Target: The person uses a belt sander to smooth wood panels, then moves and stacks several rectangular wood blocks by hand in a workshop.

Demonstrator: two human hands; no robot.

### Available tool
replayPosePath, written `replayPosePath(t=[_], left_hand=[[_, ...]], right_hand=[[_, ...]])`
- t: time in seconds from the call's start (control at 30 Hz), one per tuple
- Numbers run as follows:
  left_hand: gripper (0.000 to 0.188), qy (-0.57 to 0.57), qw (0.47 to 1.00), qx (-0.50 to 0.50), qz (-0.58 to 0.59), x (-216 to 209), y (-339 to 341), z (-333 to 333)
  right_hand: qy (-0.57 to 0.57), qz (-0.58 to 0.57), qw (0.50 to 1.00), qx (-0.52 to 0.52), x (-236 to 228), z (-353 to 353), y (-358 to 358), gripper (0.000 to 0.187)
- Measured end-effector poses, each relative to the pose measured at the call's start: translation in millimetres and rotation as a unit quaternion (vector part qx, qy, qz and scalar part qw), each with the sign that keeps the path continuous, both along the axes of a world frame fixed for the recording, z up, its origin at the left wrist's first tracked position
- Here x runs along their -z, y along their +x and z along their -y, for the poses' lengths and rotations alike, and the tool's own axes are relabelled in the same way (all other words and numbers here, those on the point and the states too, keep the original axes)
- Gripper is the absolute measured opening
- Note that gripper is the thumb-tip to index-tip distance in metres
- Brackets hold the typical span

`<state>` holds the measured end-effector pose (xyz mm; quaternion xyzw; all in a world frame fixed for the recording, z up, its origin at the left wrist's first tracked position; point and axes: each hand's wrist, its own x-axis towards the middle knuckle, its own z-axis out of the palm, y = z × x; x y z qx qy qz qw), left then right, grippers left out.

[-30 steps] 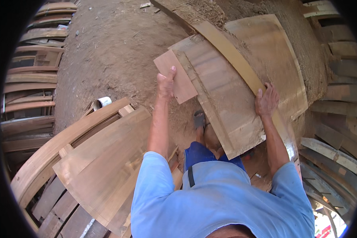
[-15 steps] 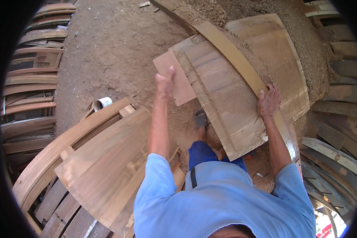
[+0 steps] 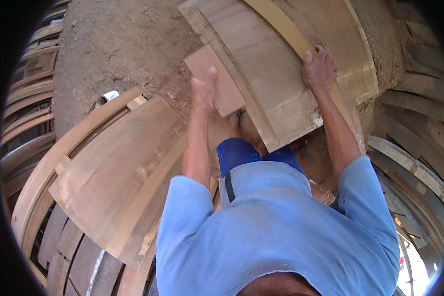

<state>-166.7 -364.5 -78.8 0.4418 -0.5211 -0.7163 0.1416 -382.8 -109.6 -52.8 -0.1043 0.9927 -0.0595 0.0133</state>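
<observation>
My left hand point(image 3: 203, 90) is closed on a short rectangular wooden board point(image 3: 226, 85) of pinkish brown, its thumb lying on the top face. That board sits along the left edge of a large flat wooden panel point(image 3: 269, 74); whether it touches the panel I cannot tell. Across the panel runs a long, curved, yellowish-brown wooden strip point(image 3: 286, 27). My right hand point(image 3: 320, 71) grips this strip near its closer end, thumb on the left side and fingers over the far side. The undersides of both held pieces are hidden.
Left of me lies another wide wooden panel point(image 3: 118, 172), with a thick curved beam point(image 3: 76, 135) along its outer side. A white cylinder point(image 3: 108, 97) stands beyond it. Stacked curved boards line the left point(image 3: 32, 91) and right point(image 3: 424, 91) sides. The ground point(image 3: 128, 44) is bare dirt.
The whole view has shifted, so the panel sits higher in the picture. Against the panel, the short board in my left hand has come closer to me. My right hand keeps its place on the strip.
</observation>
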Motion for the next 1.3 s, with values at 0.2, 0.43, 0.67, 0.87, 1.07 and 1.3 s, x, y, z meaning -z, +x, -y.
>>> replayPosePath(t=[0.2,0.43,0.67,0.87,1.07,1.3], left_hand=[[0.054,0.026,1.0,-0.006,-0.005,-5.8,103.0,-163.2],[0.053,0.045,0.999,-0.007,0.021,-7.2,162.8,-253.4],[0.058,0.071,0.997,-0.037,-0.007,7.4,94.3,-146.3],[0.051,0.024,0.999,-0.043,-0.005,7.6,-7.2,15.8],[0.044,0.028,0.998,0.017,-0.056,-9.2,-85.6,157.8],[0.04,0.02,0.997,0.023,-0.068,-19.3,-92.4,151.6]], right_hand=[[-0.023,-0.002,1.0,-0.002,-1.8,7.1,-0.4,0.057],[-0.034,0.016,0.999,0.002,-14.1,6.1,2.0,0.056],[-0.026,0.006,1.0,0.0,-11.1,2.9,5.8,0.051],[-0.012,-0.023,1.0,-0.017,-2.2,2.0,3.1,0.049],[0.003,-0.019,1.0,-0.02,-6.6,7.5,4.3,0.048],[0.004,-0.04,0.999,-0.027,-5.7,2.7,3.3,0.047]])
